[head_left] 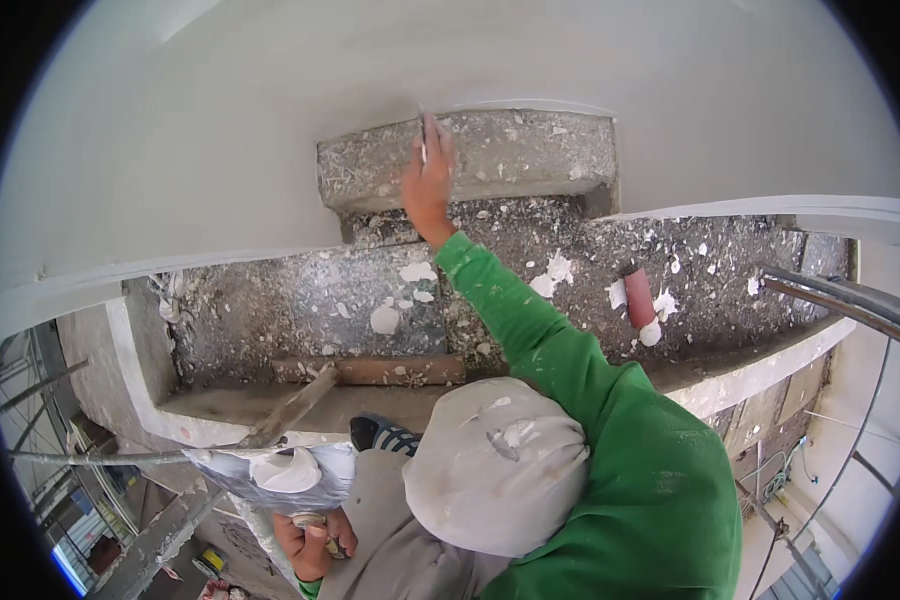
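Observation:
My right hand point(430, 180), in a green sleeve, reaches forward to the pale wall just above a rough concrete ledge point(530, 150). It is closed on a narrow-bladed tool point(423, 150); hand and blade are slightly blurred, so the tool's exact kind is unclear. At the lower left, my left hand point(315, 545) is wrapped round the handle of a plasterer's hawk point(335, 470). A mound of wet white plaster point(285, 470) lies on the hawk's grey, smeared face. A rounded, plaster-smeared pale cloth shape point(495, 465) covers part of the view between my arms.
White splashes point(385, 320) dot the dirty floor strip below the ledge. A reddish pipe piece point(638, 298) lies right of my arm. A wooden pole point(295, 405) slants near the hawk, and metal poles point(840, 300) jut in at right. A low rim point(760, 375) bounds the strip.

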Available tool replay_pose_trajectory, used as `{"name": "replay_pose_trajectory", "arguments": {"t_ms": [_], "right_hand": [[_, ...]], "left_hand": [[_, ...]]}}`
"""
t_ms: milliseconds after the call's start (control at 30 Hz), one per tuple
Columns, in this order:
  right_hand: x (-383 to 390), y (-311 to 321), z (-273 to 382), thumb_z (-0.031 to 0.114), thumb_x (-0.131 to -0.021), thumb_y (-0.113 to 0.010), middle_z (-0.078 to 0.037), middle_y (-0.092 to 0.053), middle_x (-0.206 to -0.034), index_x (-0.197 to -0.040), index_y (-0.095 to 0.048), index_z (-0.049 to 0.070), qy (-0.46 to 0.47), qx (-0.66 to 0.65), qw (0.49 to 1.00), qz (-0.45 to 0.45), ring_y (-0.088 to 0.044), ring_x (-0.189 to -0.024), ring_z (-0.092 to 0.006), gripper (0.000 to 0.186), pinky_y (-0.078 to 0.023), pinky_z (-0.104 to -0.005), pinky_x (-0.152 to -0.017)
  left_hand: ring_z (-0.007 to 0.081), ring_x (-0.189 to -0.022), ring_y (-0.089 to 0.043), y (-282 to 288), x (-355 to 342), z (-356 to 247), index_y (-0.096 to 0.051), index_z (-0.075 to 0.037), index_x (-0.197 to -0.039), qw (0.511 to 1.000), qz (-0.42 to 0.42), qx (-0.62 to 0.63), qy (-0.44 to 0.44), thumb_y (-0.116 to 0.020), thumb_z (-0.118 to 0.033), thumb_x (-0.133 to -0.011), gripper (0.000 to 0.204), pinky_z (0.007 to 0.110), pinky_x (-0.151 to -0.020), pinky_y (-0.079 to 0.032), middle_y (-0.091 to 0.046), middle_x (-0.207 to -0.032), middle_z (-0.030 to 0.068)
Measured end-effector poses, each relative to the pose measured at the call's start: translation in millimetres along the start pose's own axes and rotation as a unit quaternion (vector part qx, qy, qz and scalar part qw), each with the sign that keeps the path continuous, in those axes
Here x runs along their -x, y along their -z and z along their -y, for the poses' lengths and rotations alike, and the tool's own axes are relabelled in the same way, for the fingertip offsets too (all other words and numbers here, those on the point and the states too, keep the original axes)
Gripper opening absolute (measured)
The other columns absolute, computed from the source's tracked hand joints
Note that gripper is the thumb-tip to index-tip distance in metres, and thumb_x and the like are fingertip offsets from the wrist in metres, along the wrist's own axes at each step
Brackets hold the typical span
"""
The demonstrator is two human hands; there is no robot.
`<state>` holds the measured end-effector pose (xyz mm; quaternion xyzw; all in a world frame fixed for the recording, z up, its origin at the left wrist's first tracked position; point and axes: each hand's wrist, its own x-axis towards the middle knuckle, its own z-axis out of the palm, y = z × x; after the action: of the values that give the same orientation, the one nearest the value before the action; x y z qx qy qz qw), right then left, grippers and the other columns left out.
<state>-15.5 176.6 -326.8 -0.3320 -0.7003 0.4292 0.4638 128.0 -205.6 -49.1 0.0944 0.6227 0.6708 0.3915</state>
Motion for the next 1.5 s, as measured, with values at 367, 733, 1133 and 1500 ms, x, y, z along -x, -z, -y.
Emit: {"name": "replay_pose_trajectory", "arguments": {"t_ms": [367,733,1133,1500], "right_hand": [[-97,221,-109,0.026,-0.095,-0.051,-0.027,-0.060,-0.115,-0.119,-0.057,-0.006,-0.094,0.225,0.946,-0.211,-0.056,-0.108,-0.0426,0.040,-0.042,-0.0464,-0.094],[-119,189,-120,0.009,-0.088,-0.054,-0.026,-0.047,-0.128,-0.133,-0.042,-0.006,-0.066,0.171,0.958,-0.223,-0.045,-0.120,-0.0429,0.049,-0.037,-0.0468,-0.100],[-56,14,-48,-0.007,-0.078,-0.056,-0.028,-0.028,-0.138,-0.141,-0.022,-0.010,-0.063,0.091,0.982,-0.152,-0.033,-0.128,-0.0449,0.072,-0.028,-0.0470,-0.108],[3,-129,38,-0.006,-0.079,-0.055,-0.031,-0.024,-0.141,-0.143,-0.013,-0.012,-0.119,0.015,0.986,-0.119,-0.026,-0.132,-0.0451,0.077,-0.023,-0.0495,-0.110]], "left_hand": [[0.0166,-0.044,-0.047,-22,-27,-4,-0.026,-0.005,-0.130,0.999,0.035,-0.025,0.009,-0.051,-0.024,-0.097,0.045,0.028,-0.033,-0.045,-0.043,-0.071,0.0090],[0.0171,-0.043,-0.047,-29,-25,-9,-0.028,-0.003,-0.126,0.999,0.023,-0.029,-0.001,-0.053,-0.025,-0.097,0.045,0.028,-0.032,-0.043,-0.043,-0.068,0.0085],[0.0172,-0.045,-0.048,-10,-7,-5,-0.027,-0.004,-0.129,1.000,-0.003,0.003,-0.006,-0.054,-0.025,-0.096,0.048,0.029,-0.034,-0.046,-0.044,-0.070,0.0085],[0.0180,-0.045,-0.048,1,22,-3,-0.024,-0.003,-0.135,0.999,-0.036,0.013,-0.026,-0.054,-0.025,-0.096,0.054,0.030,-0.035,-0.046,-0.044,-0.069,0.0100]]}}
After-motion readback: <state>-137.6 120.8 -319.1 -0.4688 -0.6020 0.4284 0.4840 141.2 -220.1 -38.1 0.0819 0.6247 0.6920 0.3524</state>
